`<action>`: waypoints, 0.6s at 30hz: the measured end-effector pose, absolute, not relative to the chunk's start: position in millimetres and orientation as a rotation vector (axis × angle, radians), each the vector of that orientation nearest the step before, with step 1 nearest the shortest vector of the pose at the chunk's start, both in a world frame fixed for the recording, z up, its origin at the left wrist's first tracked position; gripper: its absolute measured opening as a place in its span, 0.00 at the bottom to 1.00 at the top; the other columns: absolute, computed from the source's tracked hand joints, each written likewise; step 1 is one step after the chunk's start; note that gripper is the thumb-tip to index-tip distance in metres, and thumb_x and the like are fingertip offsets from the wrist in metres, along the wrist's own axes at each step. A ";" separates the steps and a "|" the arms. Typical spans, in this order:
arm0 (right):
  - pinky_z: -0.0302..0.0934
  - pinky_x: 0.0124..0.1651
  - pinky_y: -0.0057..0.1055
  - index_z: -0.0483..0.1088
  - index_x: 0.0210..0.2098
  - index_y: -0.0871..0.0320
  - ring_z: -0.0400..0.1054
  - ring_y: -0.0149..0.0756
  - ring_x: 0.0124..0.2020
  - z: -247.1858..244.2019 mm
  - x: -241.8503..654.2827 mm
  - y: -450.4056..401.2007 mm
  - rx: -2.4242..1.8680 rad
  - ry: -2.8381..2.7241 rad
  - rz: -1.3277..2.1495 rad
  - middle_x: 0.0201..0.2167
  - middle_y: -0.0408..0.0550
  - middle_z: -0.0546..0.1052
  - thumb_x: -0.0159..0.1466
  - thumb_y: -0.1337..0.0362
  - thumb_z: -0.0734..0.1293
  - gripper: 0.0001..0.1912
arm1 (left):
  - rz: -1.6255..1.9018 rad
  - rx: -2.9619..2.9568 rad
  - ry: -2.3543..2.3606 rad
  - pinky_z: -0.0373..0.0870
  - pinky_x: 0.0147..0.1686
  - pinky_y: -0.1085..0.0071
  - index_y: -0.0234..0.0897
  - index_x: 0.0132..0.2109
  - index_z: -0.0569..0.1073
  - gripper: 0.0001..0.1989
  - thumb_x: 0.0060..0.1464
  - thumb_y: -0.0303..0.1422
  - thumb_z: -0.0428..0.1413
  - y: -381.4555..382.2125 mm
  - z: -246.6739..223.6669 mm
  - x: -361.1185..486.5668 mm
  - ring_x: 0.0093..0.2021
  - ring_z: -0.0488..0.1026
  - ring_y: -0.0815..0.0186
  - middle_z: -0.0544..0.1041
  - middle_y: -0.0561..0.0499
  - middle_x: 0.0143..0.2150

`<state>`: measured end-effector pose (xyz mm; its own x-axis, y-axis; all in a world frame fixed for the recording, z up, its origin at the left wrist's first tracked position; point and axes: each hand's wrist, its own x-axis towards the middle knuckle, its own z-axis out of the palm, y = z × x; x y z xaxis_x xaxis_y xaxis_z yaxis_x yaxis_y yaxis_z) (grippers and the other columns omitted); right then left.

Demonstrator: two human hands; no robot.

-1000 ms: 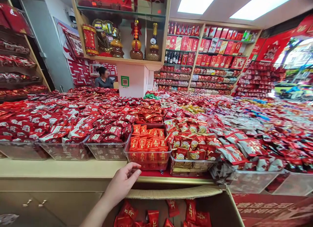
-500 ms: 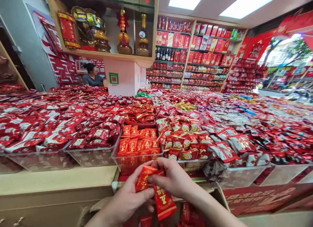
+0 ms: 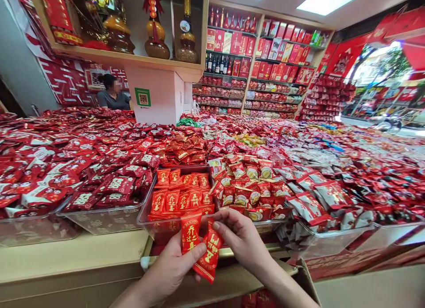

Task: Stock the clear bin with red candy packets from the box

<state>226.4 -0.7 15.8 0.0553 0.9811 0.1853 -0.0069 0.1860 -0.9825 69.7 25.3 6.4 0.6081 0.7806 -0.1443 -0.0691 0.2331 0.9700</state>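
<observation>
My left hand [image 3: 174, 263] pinches a red candy packet [image 3: 190, 232] with gold lettering, held upright, its thumb also lying against a second red packet [image 3: 209, 252]. That second packet is tilted, its upper end between the thumb and fingers of my right hand [image 3: 237, 237]. Both hands are just in front of a clear bin [image 3: 179, 221] where similar red packets [image 3: 172, 201] stand in rows.
Round-print snack packets [image 3: 252, 188] fill the bin to the right. Dark red packets [image 3: 116, 184] fill one to the left. An open cardboard box [image 3: 308, 283] is below my hands. A person [image 3: 113, 93] is behind the display at the back left.
The view has shifted, and my hands appear slightly lower. The left packet now stands upright with its front showing. My right hand has moved to the upper end of the second packet.
</observation>
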 end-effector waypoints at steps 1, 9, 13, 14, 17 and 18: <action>0.58 0.32 0.27 0.65 0.36 0.60 0.64 0.30 0.29 14.1 227.4 -2.8 -1.076 -1.244 1.062 0.27 0.44 0.70 0.57 0.63 0.64 0.09 | 0.690 1.247 0.777 0.63 0.17 0.77 0.36 0.41 0.67 0.14 0.48 0.39 0.56 27.3 4.5 66.7 0.20 0.64 0.73 0.71 0.55 0.26; 0.50 0.22 0.22 0.61 0.30 0.59 0.56 0.23 0.19 -7.4 212.7 -14.2 -1.030 -1.148 1.489 0.20 0.37 0.65 0.48 0.62 0.72 0.16 | 0.950 1.526 0.997 0.68 0.34 0.72 0.38 0.37 0.69 0.10 0.50 0.39 0.53 33.5 -5.7 41.2 0.32 0.69 0.66 0.72 0.54 0.31; 0.53 0.23 0.24 0.60 0.25 0.59 0.58 0.26 0.21 -13.0 203.3 -15.3 -1.031 -1.118 1.426 0.21 0.40 0.66 0.47 0.59 0.72 0.17 | 1.045 1.461 1.091 0.68 0.37 0.71 0.37 0.39 0.69 0.14 0.48 0.40 0.54 36.1 -9.0 39.9 0.36 0.71 0.64 0.73 0.52 0.34; 0.53 0.24 0.25 0.61 0.24 0.59 0.58 0.26 0.22 -14.6 201.9 -15.8 -1.048 -1.154 1.403 0.22 0.41 0.67 0.48 0.59 0.72 0.16 | 1.055 1.442 1.104 0.69 0.37 0.72 0.37 0.41 0.69 0.15 0.48 0.40 0.54 36.4 -9.9 40.1 0.35 0.71 0.64 0.73 0.52 0.33; 0.53 0.26 0.25 0.61 0.21 0.60 0.57 0.26 0.22 -21.0 198.7 -17.9 -1.101 -1.278 1.372 0.21 0.42 0.67 0.48 0.59 0.71 0.15 | 1.053 1.415 1.090 0.69 0.32 0.74 0.38 0.42 0.69 0.16 0.47 0.39 0.56 34.5 -11.8 41.6 0.32 0.70 0.66 0.72 0.54 0.31; 0.52 0.26 0.25 0.60 0.20 0.60 0.57 0.26 0.22 -23.3 197.7 -18.7 -1.117 -1.298 1.376 0.20 0.41 0.66 0.48 0.58 0.71 0.16 | 1.047 1.403 1.075 0.69 0.30 0.75 0.38 0.41 0.69 0.15 0.46 0.39 0.57 33.2 -12.1 42.2 0.31 0.70 0.66 0.72 0.54 0.31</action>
<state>197.7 -18.7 -23.3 -0.1758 0.9841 -0.0259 -0.0312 -0.0318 -0.9990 42.2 33.2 -12.1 0.2179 0.9748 0.0466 0.0721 -0.0637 0.9954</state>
